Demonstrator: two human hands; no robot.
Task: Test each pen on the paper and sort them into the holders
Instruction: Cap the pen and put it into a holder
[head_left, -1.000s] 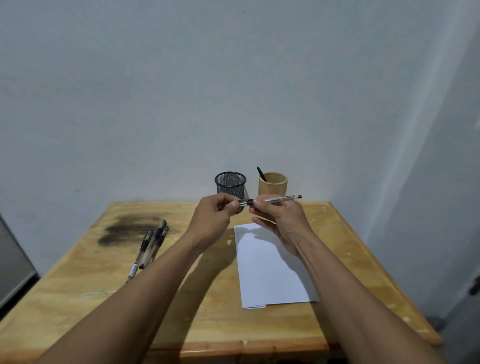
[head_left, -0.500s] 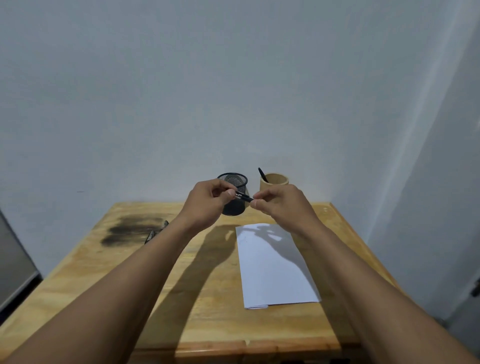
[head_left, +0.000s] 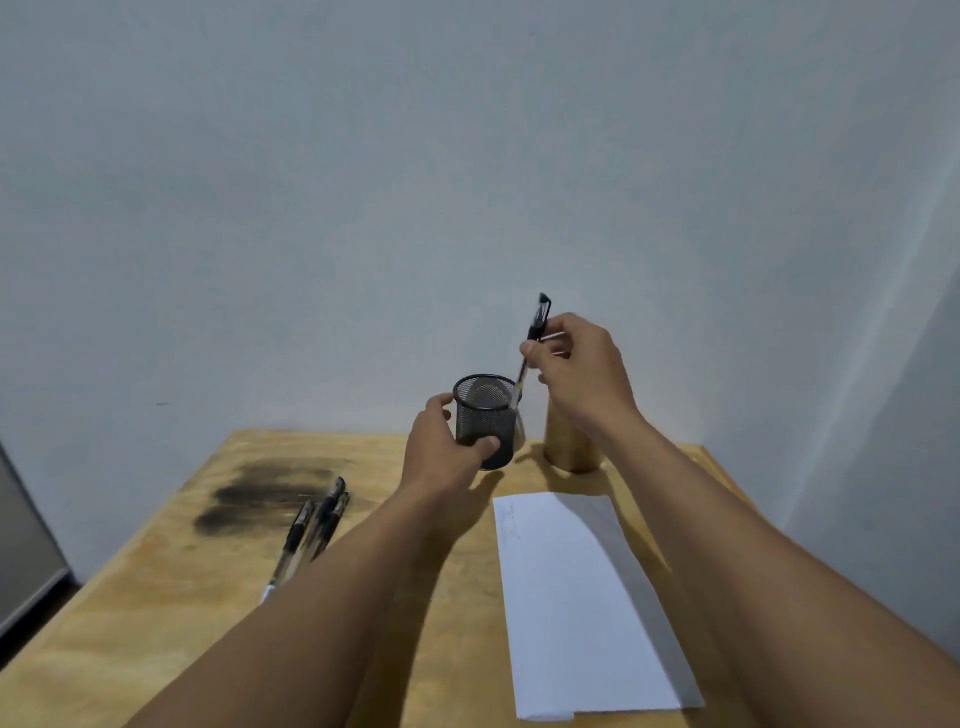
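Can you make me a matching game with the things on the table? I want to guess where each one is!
Things:
1. black mesh cup
2. capped pen
3. white paper
4. loose pens

Places:
A. lying flat near the right side of the table
B. gripped by the left hand
C. lying in a bunch beside the dark stain
D. pinched in the right hand, lower end at the cup's rim

Pairs: 1-B, 2-D, 3-A, 4-C
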